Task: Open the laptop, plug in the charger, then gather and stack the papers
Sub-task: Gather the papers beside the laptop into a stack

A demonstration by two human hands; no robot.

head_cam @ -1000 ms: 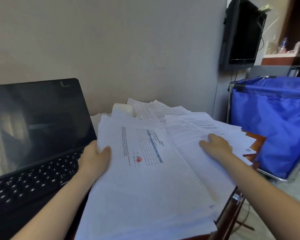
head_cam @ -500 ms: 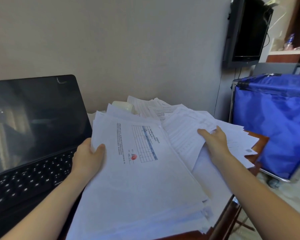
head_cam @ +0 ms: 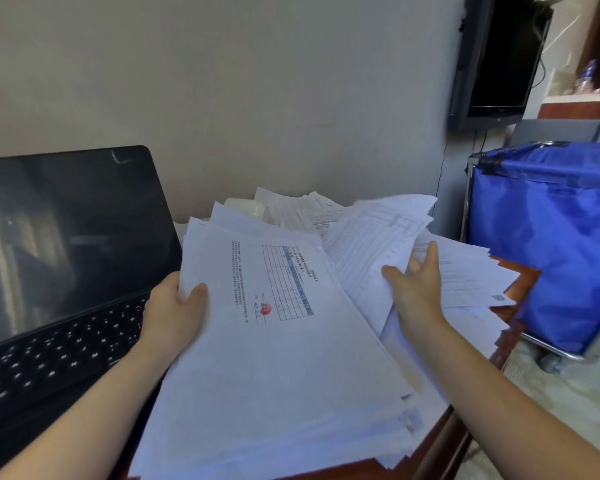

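A thick stack of white papers [head_cam: 274,368] lies tilted over the table, its top sheet printed with a table and a red stamp. My left hand [head_cam: 174,306] grips the stack's left edge, thumb on top. My right hand [head_cam: 416,289] pinches a printed sheet [head_cam: 378,244] and holds it raised above the loose papers [head_cam: 465,282] spread at the right. The open black laptop [head_cam: 59,244] stands at the left, its screen dark. No charger is visible.
A white cup [head_cam: 248,206] lies half buried behind the papers near the wall. The brown table edge [head_cam: 440,441] runs along the right. A blue fabric cart [head_cam: 555,244] on wheels stands beyond it. A dark monitor [head_cam: 499,57] hangs on the wall.
My right hand went from resting flat on the right-hand papers to pinching a sheet and lifting it up. My left hand kept its grip on the stack.
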